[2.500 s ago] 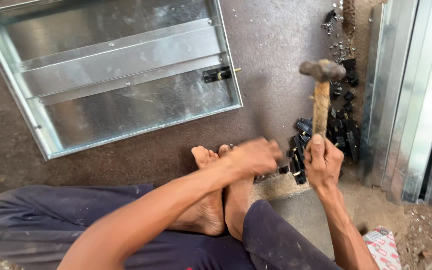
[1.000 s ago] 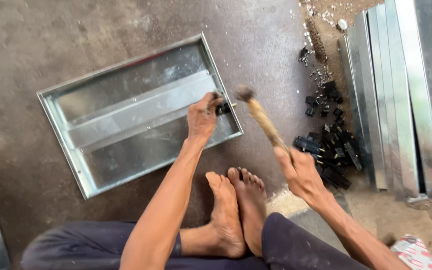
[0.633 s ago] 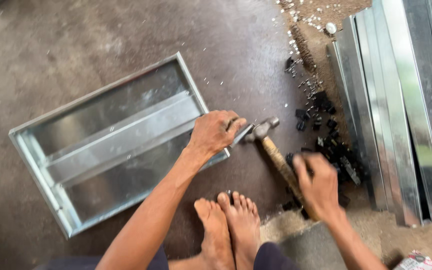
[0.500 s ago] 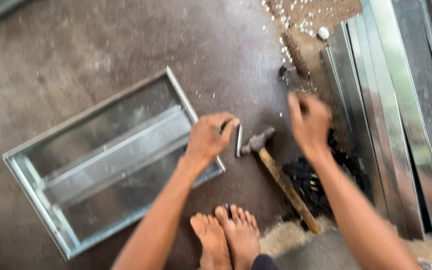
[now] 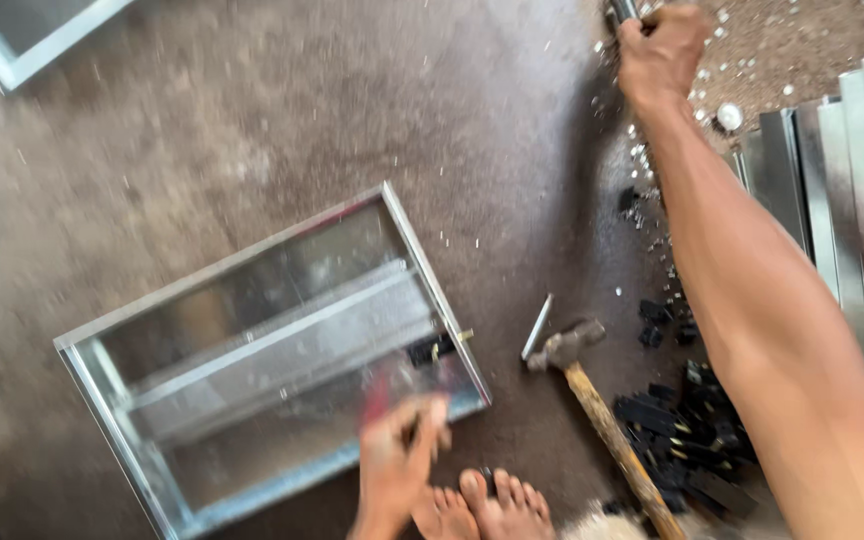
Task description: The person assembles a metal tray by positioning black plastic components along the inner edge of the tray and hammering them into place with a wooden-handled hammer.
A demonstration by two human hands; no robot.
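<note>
A person sits on a rough, speckled concrete floor [image 5: 252,130], bare feet [image 5: 487,505] at the bottom edge of the frame. The right hand [image 5: 660,48] is stretched to the upper right, its grip clenched around a small dark object that is too cut off at the frame edge to identify. The left hand [image 5: 399,465], blurred, hovers low at the centre just above the near rim of a shallow rectangular tray-like frame of shiny galvanised sheet metal [image 5: 272,360]; I cannot tell whether its grip is closed or loose.

A hammer [image 5: 592,400] with a wooden handle and dull steel head lies on the floor right of the frame, held by no one, with a thin metal strip [image 5: 537,326] touching its head. Small black plastic pieces [image 5: 687,440] are heaped at lower right; folded metal sheets [image 5: 852,180] are stacked along the right edge.

The step looks like fetching a part or tool; the next move would call for bringing it back to the frame's right edge.
</note>
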